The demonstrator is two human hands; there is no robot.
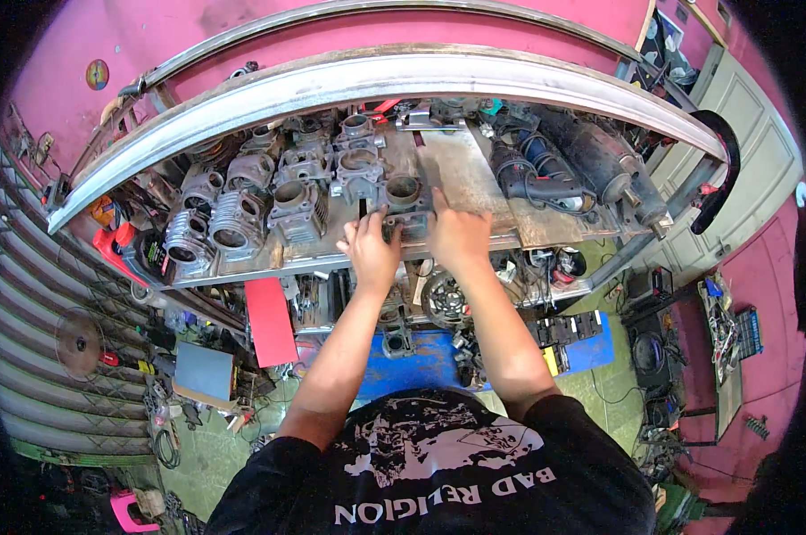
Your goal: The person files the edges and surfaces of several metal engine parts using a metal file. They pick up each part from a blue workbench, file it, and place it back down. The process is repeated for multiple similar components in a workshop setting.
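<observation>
Both my hands reach up to a metal shelf crowded with grey engine cylinders. My left hand and my right hand grip the two sides of one grey engine cylinder at the shelf's front edge. Its round bore faces up, and my fingers hide its lower part. Several more finned cylinders stand in rows to the left, one close beside the held part.
Black power tools and a dark motor lie on the right of the shelf. A curved metal rail arches over it. Below are a lower shelf with parts, a red panel, a blue mat and floor clutter.
</observation>
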